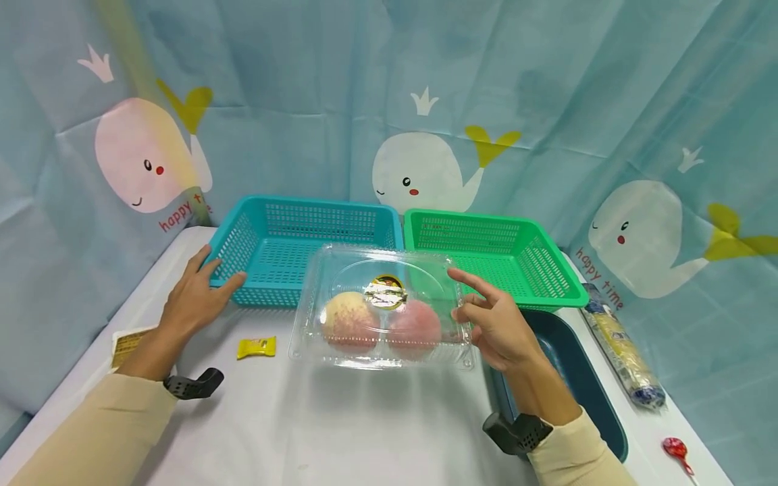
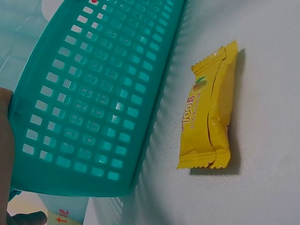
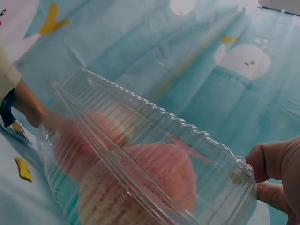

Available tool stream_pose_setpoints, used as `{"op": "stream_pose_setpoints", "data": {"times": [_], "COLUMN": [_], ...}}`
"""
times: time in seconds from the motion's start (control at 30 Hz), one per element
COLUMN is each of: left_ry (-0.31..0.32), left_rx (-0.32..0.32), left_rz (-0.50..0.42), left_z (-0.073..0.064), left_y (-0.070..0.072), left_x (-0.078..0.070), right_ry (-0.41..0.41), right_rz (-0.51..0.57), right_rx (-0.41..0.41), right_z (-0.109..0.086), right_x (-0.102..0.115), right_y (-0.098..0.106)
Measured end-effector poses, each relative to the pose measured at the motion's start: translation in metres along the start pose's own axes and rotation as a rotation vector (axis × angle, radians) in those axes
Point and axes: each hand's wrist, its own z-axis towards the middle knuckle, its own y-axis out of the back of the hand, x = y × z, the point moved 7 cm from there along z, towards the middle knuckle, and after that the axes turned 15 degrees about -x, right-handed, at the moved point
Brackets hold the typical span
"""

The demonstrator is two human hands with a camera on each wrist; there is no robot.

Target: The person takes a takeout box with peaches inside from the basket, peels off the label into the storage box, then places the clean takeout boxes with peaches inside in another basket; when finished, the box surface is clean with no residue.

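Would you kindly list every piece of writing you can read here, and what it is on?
"happy time": red, on the blue curtain, beside the right-hand whale print.
"100": on the yellow wrapper; its other print is too small to read.
Unreadable, too small or blurred: the round label on the clear box, the long packet, and the tan packet.

"happy time" on curtain [image 1: 328, 155], "100" on wrapper [image 2: 208, 112]

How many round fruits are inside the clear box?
2: in the head view, the yellow-pink fruit is at left and the pinker fruit at right inside the clear box.
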Motion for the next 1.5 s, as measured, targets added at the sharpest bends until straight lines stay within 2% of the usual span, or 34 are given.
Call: {"op": "stream_pose_setpoints", "data": {"times": [0.27,0.53,0.87,1.23,1.5], "left_ry": [-0.004,0.001,-0.009,-0.009,0.005], "left_rx": [0.008,0.016,0.013,0.016,0.019], "left_rz": [-0.009,-0.017,-0.029,-0.022,-0.017], "left_z": [-0.001,0.0,0.001,0.002,0.003], "left_y": [-0.006,-0.004,-0.003,-0.001,-0.002], "left_x": [-0.003,-0.003,-0.003,-0.001,0.003], "right_ry": [0.01,-0.08,-0.129,-0.134,-0.132], "right_rz": [-0.04,-0.005,0.025,0.017,-0.036], "right_rx": [-0.009,-0.046,-0.112,-0.125,-0.18], "right_z": [-0.021,-0.031,-0.032,-0.026,-0.025], "right_x": [-0.023,-0.048,-0.071,-0.084,-0.091], "right_y": [0.017,0.021,0.024,0.028,0.032]}}
